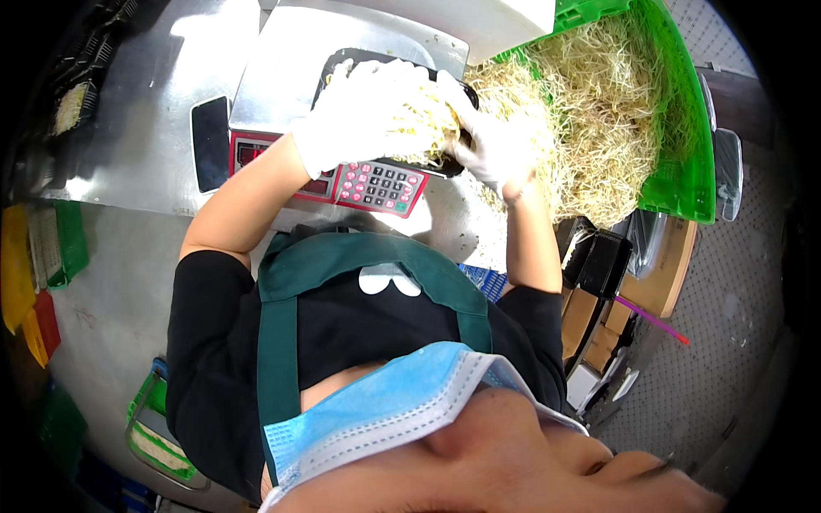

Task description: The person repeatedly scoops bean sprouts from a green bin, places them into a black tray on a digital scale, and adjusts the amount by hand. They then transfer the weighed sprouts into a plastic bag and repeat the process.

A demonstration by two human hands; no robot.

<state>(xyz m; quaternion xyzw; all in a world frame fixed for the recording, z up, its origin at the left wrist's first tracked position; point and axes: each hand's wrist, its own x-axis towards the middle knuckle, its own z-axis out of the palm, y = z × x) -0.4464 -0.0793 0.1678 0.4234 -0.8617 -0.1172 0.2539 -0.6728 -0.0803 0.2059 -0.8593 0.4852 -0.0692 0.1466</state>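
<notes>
A black tray [346, 58] sits on the metal platform of a red-fronted weighing scale [376, 188], with a clump of bean sprouts [432, 115] in it. My left hand [355, 111], in a white glove, lies over the left side of the clump and is closed round the sprouts, though the glove hides part of its grip. From the right, my right hand [489, 145], also gloved, curves over the tray's edge. Its thumb and fingers grip the near end of the same clump.
On the right, a green crate [680, 188] has tipped-out sprouts [599, 120] spilling toward the scale. A phone [210, 141] lies left of the scale. Several black trays [85, 60] line the far left. Below the crate are more black trays [603, 261] and cardboard [671, 274].
</notes>
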